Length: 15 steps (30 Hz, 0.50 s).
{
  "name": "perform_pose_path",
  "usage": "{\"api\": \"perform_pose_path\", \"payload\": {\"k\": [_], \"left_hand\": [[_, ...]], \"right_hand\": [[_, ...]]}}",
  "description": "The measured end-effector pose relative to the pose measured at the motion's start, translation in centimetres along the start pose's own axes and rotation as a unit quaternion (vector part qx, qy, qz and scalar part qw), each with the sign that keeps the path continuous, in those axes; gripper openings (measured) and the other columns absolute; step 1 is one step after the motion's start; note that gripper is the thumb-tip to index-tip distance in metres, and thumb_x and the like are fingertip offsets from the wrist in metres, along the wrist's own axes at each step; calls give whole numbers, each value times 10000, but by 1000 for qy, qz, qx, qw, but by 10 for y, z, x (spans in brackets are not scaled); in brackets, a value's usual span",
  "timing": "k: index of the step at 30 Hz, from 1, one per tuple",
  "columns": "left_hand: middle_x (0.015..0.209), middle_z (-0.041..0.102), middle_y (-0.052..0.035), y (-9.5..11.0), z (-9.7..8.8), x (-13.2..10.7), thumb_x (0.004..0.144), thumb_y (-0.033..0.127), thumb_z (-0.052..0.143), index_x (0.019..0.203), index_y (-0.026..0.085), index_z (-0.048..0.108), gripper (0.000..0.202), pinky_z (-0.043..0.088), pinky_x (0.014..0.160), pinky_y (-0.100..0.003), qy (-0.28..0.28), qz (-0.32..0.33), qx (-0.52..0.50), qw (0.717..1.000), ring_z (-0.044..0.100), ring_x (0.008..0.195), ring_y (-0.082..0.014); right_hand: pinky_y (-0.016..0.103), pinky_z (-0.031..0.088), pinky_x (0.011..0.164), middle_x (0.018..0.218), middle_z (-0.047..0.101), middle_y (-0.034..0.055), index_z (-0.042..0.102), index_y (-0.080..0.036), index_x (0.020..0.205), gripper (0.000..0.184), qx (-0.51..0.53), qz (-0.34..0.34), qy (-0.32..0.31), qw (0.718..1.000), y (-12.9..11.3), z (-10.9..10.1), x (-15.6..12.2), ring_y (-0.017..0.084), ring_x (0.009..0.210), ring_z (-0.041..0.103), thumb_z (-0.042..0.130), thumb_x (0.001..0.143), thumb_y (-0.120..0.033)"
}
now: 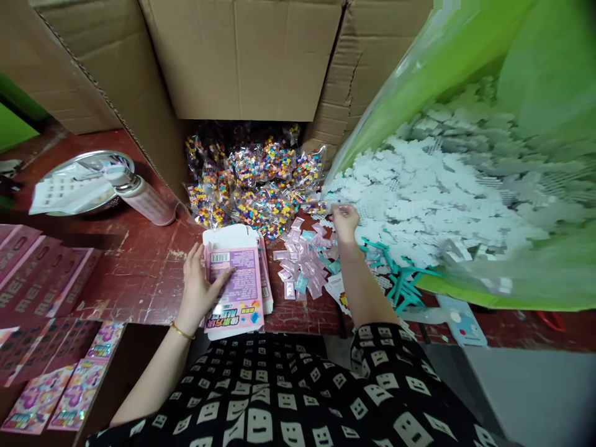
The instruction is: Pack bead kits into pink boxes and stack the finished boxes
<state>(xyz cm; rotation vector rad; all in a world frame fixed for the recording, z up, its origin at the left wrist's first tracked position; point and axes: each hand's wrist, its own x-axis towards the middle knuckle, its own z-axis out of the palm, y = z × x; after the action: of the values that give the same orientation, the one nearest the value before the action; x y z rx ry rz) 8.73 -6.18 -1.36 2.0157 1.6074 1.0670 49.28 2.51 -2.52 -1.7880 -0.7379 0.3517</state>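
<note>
My left hand (201, 280) grips a flat pink cardboard box (235, 285) at the table's front edge, thumb across its printed face and fingers along its left side. The box's white top flap is raised, and another pink box shows beneath it. My right hand (345, 222) is closed, with fingertips pinched at the edge of a heap of white jagged pieces (419, 192). What the fingertips hold is too small to make out. Just left of them lie clear bags of colourful little blocks (265, 186). Small pink and teal packets (302, 261) are piled between my hands.
Tall cardboard (246, 62) stands behind the bags. A spray can (144, 195) and a metal bowl (123, 158) sit at left, beyond stacked pink cartons (37, 273). Teal strips (403, 288) lie beside my right forearm. A green plastic-lined container (549, 261) holds the white pieces.
</note>
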Motion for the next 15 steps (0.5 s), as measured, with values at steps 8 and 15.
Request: {"api": "perform_pose_path", "payload": {"k": [8,15], "left_hand": [[1409,556,-142,91,-1,9,696,377,848,1431,221,436,857,462,1085,-424,-188,57,-294,935,560,1279,-280],[767,671,11,89,30,1,727,332,825,938,161,610,346,489,528,-170,-404,-253,-475,740,584,578,-70]], "right_hand": [[333,603,617,771,727,7,546,-248,922,330,197,-46,-375,905,-78,-57,-136,192,683,718,749,763,-455],[454,552,901,1014,699,105,525,-217,967,371,63,-14,-131,989,-48,-61,-55,247,987,684,681,761,-484]]}}
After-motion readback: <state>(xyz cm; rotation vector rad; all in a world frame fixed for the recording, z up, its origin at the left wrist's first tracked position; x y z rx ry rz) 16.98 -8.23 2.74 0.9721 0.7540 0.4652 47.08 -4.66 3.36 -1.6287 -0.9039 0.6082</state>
